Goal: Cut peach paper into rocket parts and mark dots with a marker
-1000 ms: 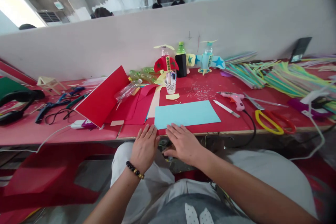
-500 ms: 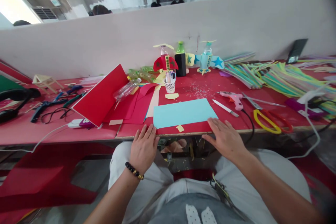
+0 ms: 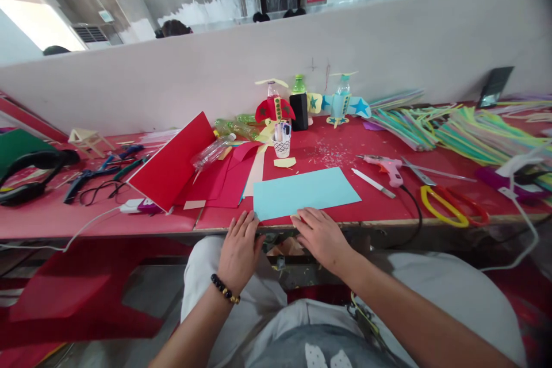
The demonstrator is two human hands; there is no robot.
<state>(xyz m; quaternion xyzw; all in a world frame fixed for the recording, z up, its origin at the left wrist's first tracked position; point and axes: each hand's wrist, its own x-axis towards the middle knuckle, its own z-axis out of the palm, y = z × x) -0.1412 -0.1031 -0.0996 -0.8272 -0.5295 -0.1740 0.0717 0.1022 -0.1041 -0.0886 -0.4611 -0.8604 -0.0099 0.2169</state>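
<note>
A light blue sheet of paper [image 3: 306,192] lies flat by the table's front edge. My left hand [image 3: 240,244], with a beaded bracelet on its wrist, rests open at the sheet's near left corner. Beside the sheet's near edge, my right hand [image 3: 321,236] has its fingers stretched out over a small yellow paper scrap [image 3: 295,217], which they mostly cover. To the right of the blue sheet lie a white pen-like tool [image 3: 373,183], a pink glue gun [image 3: 386,167] and scissors [image 3: 444,204] with yellow and red handles.
Red paper sheets [image 3: 218,181], a red board [image 3: 172,161] and a clear plastic bottle [image 3: 213,149] are on the left. Behind stand a pen cup [image 3: 282,144] and bottle planes [image 3: 342,98]. Colourful strips [image 3: 466,132] lie right; pliers [image 3: 92,175] and headphones [image 3: 38,172] far left.
My right hand has moved left, from the blue sheet's right corner to the yellow scrap at its near edge. My left hand stays at the left corner. The view has shifted slightly.
</note>
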